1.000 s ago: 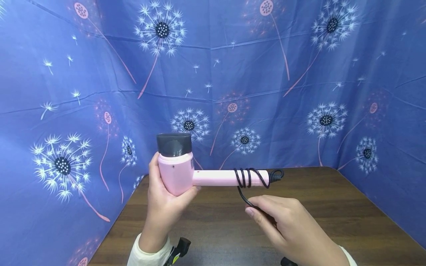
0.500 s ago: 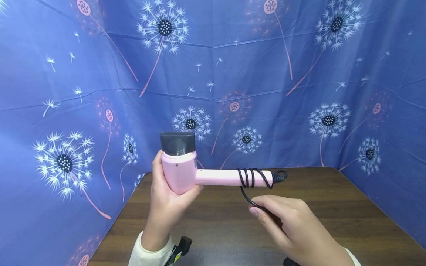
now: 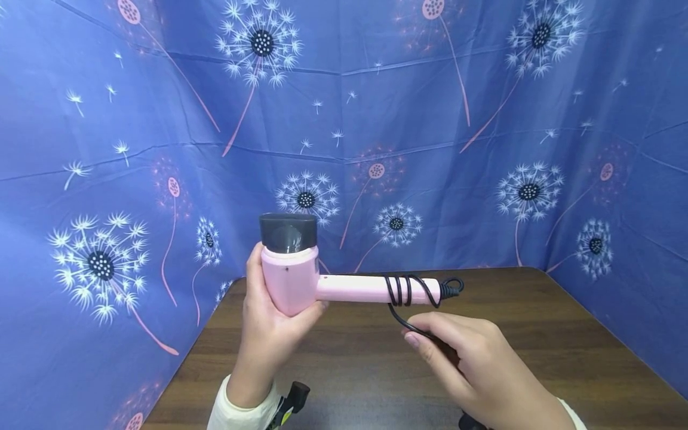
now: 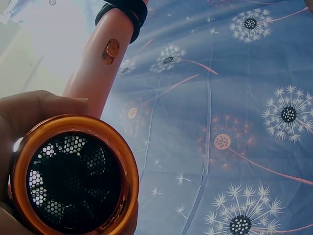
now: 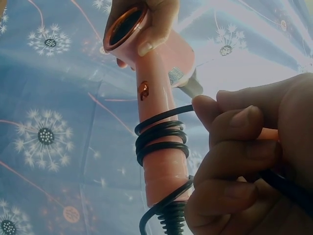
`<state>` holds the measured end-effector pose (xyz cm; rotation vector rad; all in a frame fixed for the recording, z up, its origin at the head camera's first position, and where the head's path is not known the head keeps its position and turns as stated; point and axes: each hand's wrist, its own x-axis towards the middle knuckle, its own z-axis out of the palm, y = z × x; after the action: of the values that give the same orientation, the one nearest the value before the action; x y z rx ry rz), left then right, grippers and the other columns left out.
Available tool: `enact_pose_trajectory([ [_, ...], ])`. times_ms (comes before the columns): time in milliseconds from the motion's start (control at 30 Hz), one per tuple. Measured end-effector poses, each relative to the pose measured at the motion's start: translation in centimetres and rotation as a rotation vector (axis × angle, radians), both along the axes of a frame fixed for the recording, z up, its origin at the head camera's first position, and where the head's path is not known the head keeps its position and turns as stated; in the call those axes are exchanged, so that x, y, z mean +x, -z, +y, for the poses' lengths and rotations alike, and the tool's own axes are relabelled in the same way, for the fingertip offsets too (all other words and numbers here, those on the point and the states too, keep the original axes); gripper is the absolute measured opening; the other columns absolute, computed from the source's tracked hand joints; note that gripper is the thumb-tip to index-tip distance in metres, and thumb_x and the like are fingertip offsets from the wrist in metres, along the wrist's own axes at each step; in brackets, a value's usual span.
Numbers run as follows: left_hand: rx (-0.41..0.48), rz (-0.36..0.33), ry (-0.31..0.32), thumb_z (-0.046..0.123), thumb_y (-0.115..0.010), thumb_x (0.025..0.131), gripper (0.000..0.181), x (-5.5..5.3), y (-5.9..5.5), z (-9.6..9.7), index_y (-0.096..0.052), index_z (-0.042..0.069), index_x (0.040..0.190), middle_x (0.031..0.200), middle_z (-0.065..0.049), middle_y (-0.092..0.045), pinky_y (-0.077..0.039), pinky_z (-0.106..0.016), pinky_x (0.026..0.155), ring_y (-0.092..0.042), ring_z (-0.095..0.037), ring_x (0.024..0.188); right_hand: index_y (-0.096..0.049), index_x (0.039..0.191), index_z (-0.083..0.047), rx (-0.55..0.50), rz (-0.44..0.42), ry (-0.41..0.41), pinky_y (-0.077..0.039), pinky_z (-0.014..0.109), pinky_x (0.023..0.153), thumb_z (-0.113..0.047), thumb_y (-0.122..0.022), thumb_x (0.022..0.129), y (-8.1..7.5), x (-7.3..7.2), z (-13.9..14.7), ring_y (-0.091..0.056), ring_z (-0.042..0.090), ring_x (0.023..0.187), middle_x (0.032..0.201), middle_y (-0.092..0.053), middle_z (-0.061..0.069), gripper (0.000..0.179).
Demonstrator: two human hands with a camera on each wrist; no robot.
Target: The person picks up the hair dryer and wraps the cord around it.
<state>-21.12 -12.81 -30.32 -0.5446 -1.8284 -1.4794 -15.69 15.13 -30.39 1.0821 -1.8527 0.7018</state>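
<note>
A pink hair dryer (image 3: 291,280) with a black nozzle (image 3: 288,233) is held above the table, its handle (image 3: 352,288) pointing right. My left hand (image 3: 271,334) grips the dryer's body, thumb lying by the base of the handle. The left wrist view shows its round mesh intake (image 4: 73,181) with a copper rim, and the switch (image 4: 110,51) on the handle. Several turns of black cord (image 5: 160,137) wrap the lower handle. My right hand (image 3: 467,355) pinches the cord below the handle; in the right wrist view its fingers curl round it and the cord runs taut to the wraps.
A brown wooden table (image 3: 355,370) lies below the hands. Blue fabric (image 3: 344,107) with dandelion prints hangs behind and at both sides. A black wrist device (image 3: 290,403) is strapped at the left cuff.
The hair dryer and both hands have shifted very slightly to the right in the head view. The grips and the cord wraps look the same.
</note>
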Motion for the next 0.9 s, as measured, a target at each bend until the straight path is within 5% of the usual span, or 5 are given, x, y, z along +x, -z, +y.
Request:
enact_pose_trajectory([
  [400, -0.019, 0.009, 0.069, 0.000, -0.094, 0.063, 0.117, -0.18, -0.62, 0.20, -0.033, 0.036, 0.157, 0.119, 0.004, -0.065, -0.056, -0.033, 0.082, -0.065, -0.021, 0.099, -0.071, 0.106, -0.015, -0.044, 0.004, -0.002, -0.038, 0.006, 0.060, -0.015, -0.065, 0.102, -0.54, 0.50, 0.16, -0.044, -0.010, 0.069, 0.080, -0.056, -0.016, 0.008],
  [900, -0.149, 0.013, 0.031, 0.004, -0.092, 0.060, 0.119, 0.22, 0.15, 0.03, -0.032, 0.034, 0.158, 0.117, 0.006, -0.064, -0.055, -0.033, 0.081, -0.062, -0.017, 0.095, -0.072, 0.104, -0.012, -0.051, 0.035, 0.050, -0.039, 0.009, 0.062, -0.026, -0.057, 0.107, -0.79, 0.24, 0.12, -0.047, -0.006, 0.070, 0.084, -0.057, -0.014, 0.020],
])
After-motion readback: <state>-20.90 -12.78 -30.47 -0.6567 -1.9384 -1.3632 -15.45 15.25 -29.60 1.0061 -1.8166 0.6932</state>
